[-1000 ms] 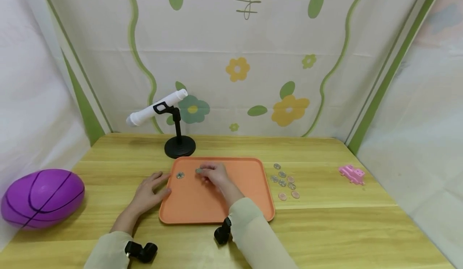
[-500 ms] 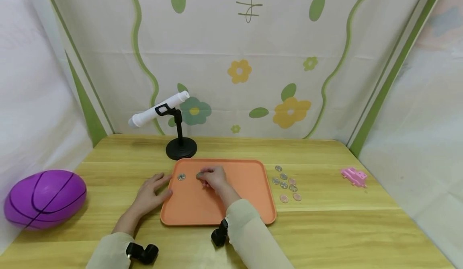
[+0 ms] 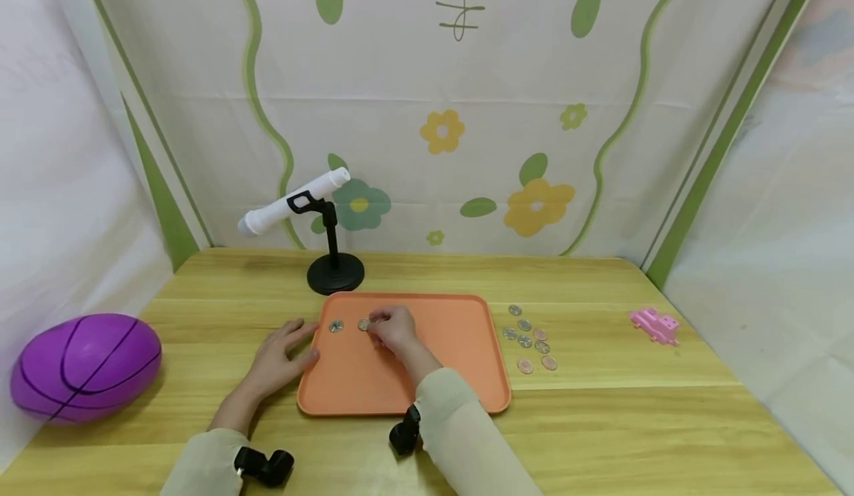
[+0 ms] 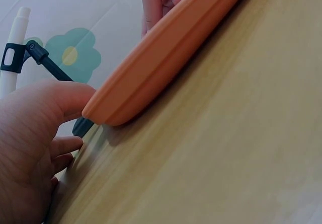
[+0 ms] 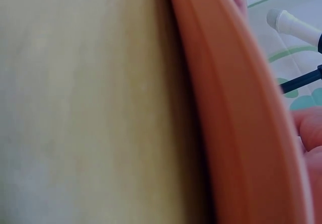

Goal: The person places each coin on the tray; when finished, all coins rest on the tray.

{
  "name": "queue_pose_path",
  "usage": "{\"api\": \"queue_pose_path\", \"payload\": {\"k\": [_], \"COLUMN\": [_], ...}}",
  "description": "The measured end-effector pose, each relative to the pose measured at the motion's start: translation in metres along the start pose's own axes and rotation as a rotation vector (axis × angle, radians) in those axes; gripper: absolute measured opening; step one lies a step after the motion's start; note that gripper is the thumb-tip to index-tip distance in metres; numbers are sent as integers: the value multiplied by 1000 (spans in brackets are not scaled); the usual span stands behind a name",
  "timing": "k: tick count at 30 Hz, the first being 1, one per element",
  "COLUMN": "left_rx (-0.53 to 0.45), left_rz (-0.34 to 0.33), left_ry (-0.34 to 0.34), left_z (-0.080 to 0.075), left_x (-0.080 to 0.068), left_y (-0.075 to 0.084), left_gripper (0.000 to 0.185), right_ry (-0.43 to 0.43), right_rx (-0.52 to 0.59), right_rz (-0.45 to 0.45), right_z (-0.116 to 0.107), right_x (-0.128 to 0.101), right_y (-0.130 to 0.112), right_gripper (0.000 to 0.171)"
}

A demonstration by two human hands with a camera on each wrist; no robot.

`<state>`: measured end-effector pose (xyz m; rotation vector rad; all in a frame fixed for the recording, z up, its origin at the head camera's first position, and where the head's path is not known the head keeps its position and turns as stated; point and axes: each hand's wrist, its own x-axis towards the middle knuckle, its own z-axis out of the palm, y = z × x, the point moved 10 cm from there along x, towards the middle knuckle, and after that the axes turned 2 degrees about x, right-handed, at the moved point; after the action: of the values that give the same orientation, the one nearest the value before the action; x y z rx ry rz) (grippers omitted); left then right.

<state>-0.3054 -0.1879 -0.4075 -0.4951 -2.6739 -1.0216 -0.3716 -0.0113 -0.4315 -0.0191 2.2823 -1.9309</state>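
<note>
An orange tray (image 3: 414, 385) lies on the wooden table. My left hand (image 3: 275, 359) rests by its left side with spread fingers, index finger and thumb against the rim. In the left wrist view, a finger of the left hand (image 4: 30, 128) touches the tray's corner. Inside the tray, my right hand (image 3: 395, 329) pinches a silver coin (image 3: 363, 325) at its right edge, the coin looking nearly flat on the tray. Another silver coin (image 3: 336, 325) lies to its left. The right wrist view shows only part of the right hand (image 5: 312, 133) behind the tray wall.
Several loose silver and copper-coloured coins (image 3: 525, 341) lie right of the tray. Farther right is a pink toy (image 3: 655, 326). A white microphone (image 3: 293, 202) on a black stand (image 3: 336, 273) stands behind the tray. A purple ball (image 3: 87, 368) sits at the far left.
The coin in my right hand was tilted and darker; now its face shows, lowered nearly flat onto the tray. The left hand stays at the rim. The head view shifted slightly.
</note>
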Motion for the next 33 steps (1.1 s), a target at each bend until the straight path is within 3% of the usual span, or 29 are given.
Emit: {"api": "queue_pose_path", "payload": {"k": [8,17,25,33], "left_rx": [4,14,21,23], "left_rz": [-10,-3,-3,-16], "left_ry": [-11,-8,-11,-13], "left_z": [0,-1,0,1], "left_x": [1,2,3,1], "left_y": [-2,-1,0,-1], "left_gripper": [48,49,48,48], "right_ry": [-12,-147,-224,-200], "right_rx": [63,37,11,16], "right_rz": [1,-36,-128,-208], "right_z": [-1,-7,-35,-78], "right_x": [-4,-13,-28,-37], "right_y": [-5,-25,-51,-63], "right_gripper": [13,29,31,33]}}
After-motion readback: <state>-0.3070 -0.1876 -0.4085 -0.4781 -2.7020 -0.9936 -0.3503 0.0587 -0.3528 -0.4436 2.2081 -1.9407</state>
